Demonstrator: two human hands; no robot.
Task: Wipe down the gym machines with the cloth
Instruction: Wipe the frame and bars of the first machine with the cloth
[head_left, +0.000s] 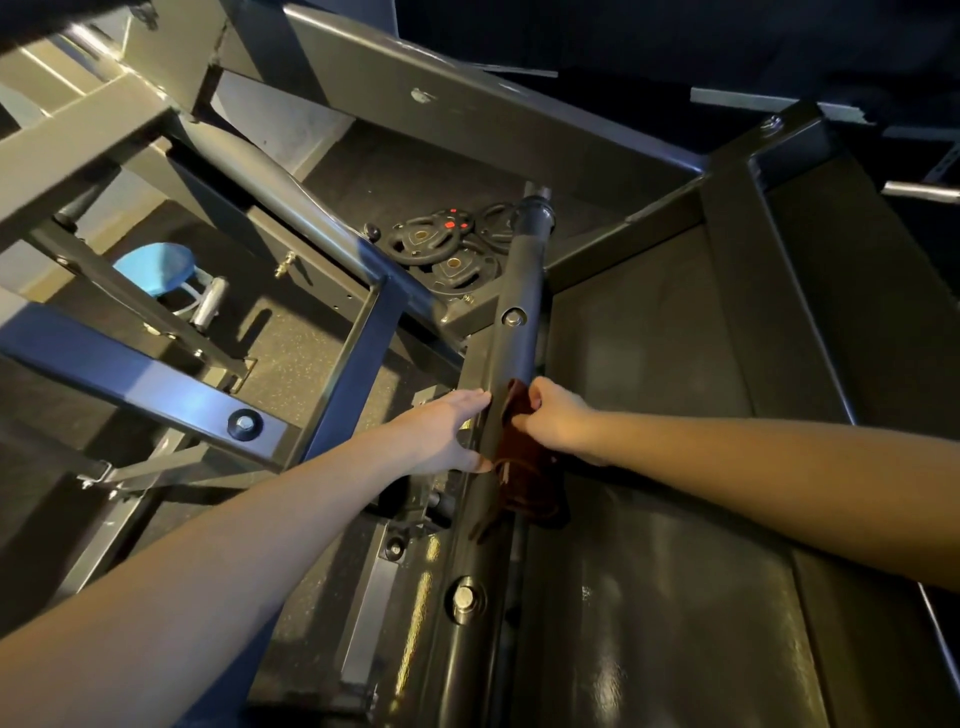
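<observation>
Right hand grips the brown cloth against the black bar, fingers curled over its top; the rest hangs toward 6 o'clock. Left hand, fingers straight, rests on the bar at the cloth's 9 o'clock.

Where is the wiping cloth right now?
In the head view, the dark red cloth is near the middle, draped on the machine's round black bar. The right hand grips it, and the left hand rests on the bar beside it.
</observation>
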